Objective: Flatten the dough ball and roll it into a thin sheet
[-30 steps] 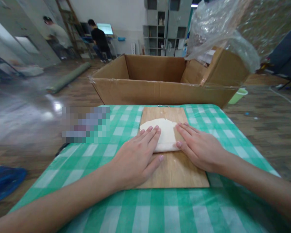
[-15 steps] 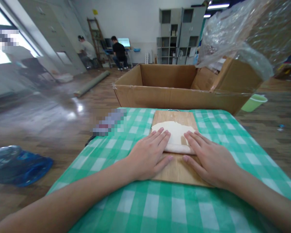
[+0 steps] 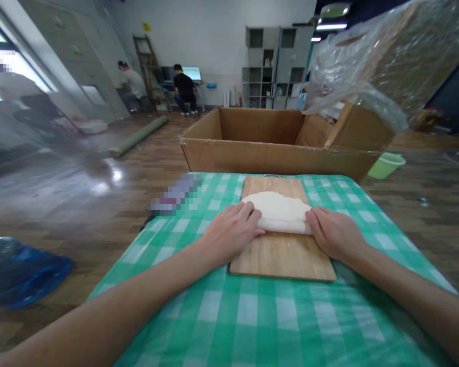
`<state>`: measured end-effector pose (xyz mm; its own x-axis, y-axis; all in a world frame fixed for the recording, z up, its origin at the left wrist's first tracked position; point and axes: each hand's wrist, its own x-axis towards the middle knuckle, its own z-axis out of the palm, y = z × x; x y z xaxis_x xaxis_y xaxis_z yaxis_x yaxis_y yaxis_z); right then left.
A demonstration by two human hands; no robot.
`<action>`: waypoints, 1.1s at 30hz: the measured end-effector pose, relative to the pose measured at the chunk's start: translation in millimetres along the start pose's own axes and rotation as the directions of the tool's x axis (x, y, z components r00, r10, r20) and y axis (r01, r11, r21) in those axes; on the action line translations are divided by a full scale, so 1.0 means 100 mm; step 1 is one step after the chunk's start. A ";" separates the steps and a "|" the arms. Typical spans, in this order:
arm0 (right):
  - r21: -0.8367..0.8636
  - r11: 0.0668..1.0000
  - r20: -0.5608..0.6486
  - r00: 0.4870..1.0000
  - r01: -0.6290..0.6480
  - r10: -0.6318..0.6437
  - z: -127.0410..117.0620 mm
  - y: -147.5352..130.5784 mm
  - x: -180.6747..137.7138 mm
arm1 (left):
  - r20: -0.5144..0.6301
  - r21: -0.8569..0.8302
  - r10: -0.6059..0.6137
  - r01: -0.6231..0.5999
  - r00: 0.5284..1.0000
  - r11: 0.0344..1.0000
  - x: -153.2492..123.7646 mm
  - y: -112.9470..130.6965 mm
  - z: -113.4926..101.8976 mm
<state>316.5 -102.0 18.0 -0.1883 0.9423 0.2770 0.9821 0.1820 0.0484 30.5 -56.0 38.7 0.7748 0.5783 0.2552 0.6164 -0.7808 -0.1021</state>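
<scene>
A pale, flattened sheet of dough (image 3: 277,203) lies on a wooden cutting board (image 3: 283,257). Along its near side runs a thick whitish roll, which looks like the dough's own edge rolled over. My left hand (image 3: 235,227) is closed at the left end of this roll, its fingers curled and the thumb underneath. At the right end, my right hand (image 3: 332,232) is closed too, with bent fingers against the dough. The fingertips of both hands are partly hidden. Bare wood shows on the board in front of the roll and behind the sheet.
A green-and-white checked tablecloth (image 3: 229,316) covers the table. A pixelated object (image 3: 176,194) lies at its far left corner. Beyond stands a large cardboard box (image 3: 268,155) with plastic wrap. A green bin (image 3: 386,165) is right; people sit farther back.
My hands have gone from lying flat with stretched fingers over the dough to curled round the ends of the roll. They have moved slightly apart, and the camera view has shifted a little.
</scene>
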 end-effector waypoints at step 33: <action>0.262 0.924 -0.027 0.959 0.278 -0.281 -0.12 -0.24 -0.07 | -0.026 -0.387 -0.353 0.316 0.935 0.866 0.17 -0.31 0.29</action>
<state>294.6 -116.7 26.0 -0.4562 0.8453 0.2783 0.8541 0.5037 -0.1299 28.7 -15.0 18.5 0.5031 0.8105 0.2998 0.7246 -0.5847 0.3648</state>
